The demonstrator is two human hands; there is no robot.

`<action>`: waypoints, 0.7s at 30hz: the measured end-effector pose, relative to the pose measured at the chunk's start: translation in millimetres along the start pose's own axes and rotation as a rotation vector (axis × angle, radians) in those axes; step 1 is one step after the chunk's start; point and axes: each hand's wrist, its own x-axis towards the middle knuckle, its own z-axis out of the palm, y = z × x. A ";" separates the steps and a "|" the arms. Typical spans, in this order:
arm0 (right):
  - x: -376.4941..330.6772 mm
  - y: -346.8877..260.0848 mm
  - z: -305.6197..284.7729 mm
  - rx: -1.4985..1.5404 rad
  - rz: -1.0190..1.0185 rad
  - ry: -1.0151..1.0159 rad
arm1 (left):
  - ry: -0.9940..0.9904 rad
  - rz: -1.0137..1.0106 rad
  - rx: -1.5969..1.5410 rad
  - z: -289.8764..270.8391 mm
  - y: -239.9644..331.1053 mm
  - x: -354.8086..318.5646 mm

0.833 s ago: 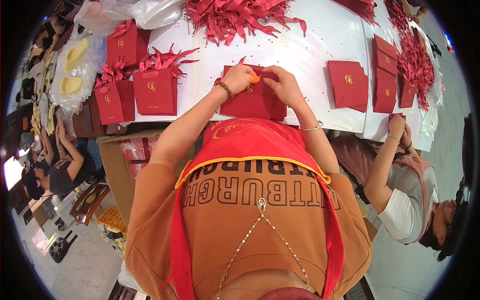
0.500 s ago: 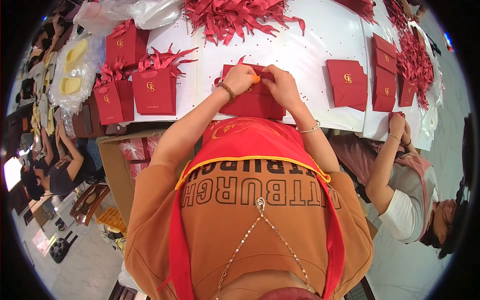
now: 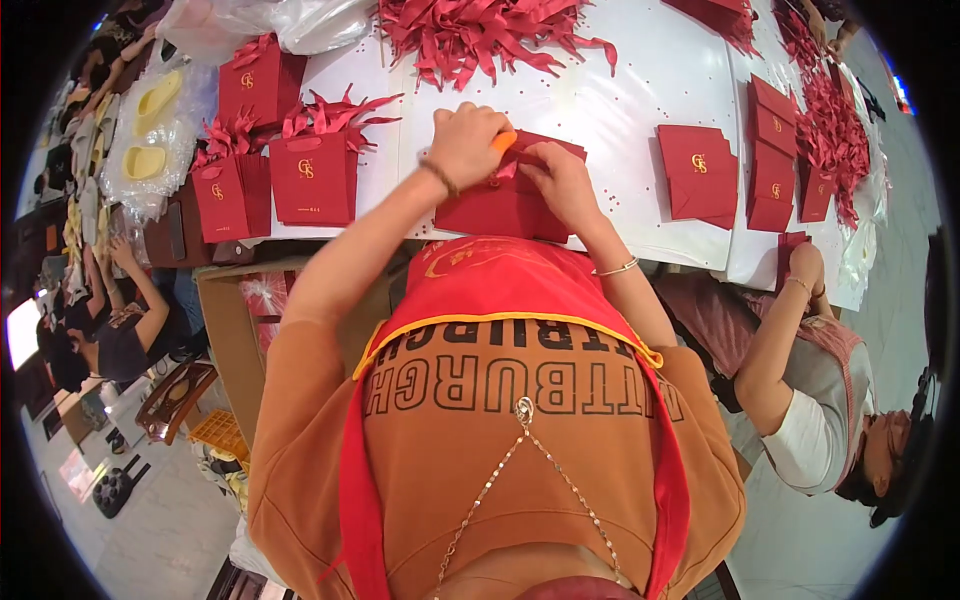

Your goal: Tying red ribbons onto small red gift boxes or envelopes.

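Both hands have barely shifted on the flat red bag (image 3: 500, 205). Left hand (image 3: 465, 145) curls around an orange tool (image 3: 503, 141); right hand (image 3: 560, 180) pinches the bag's top edge.

Both forearms reach forward from the lower edge and converge in front of the chest. The left hand (image 3: 468, 143) is curled into a loose fist, its fingers (image 3: 480, 115) bent downward, a bracelet at the wrist. The right hand (image 3: 560, 183) lies just beside it, fingers pinched together, wrist banded too.
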 end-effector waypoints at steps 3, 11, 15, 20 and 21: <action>3.8 -11.8 2.6 0.003 -0.047 -0.028 | -0.549 -0.140 -0.384 -4.4 -30.0 24.3; 10.8 -13.7 1.1 0.006 -0.055 -0.104 | -0.811 -0.168 -0.635 0.7 -42.1 37.2; 9.4 -9.9 3.2 0.023 -0.050 -0.065 | -0.609 -0.235 -0.602 13.8 -41.9 28.2; 8.4 -15.5 -2.8 0.050 -0.012 -0.126 | -0.422 -0.496 -0.721 14.6 -60.6 36.7; 8.4 -14.0 -2.0 0.068 -0.014 -0.108 | -0.296 -0.356 -0.624 17.6 -65.4 35.7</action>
